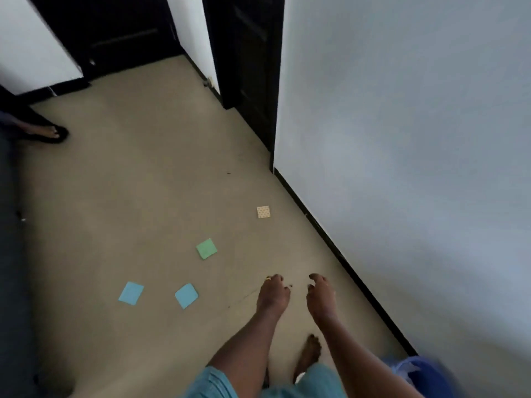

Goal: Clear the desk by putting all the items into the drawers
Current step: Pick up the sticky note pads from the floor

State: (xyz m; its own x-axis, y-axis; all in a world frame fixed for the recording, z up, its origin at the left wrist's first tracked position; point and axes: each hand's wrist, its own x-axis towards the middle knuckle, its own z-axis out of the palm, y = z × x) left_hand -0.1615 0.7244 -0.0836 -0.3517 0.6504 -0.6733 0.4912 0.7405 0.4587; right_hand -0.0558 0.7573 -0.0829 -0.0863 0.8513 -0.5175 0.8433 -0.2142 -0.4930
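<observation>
Floor view: four paper squares lying loose, both hands empty; no tabletop or drawers in sight.

Items: two blue squares (131, 293) (186, 295) side by side, one green square (206, 249) beyond them, one patterned cream square (263, 212) farther off near the wall's black skirting (339, 254); all flat on the beige floor (143, 182). Left hand (273, 294) and right hand (321, 295) hang over the floor, fingers (277, 278) loosely curled, gripping nothing. Progress, by judgement: cannot be gauged, since the desk and its drawers lie outside the view; these squares likely need collecting. Hard to make out: a blurred blue object (425, 374) at lower right, cut off; another person's sandalled foot (46, 133) at the left edge.
</observation>
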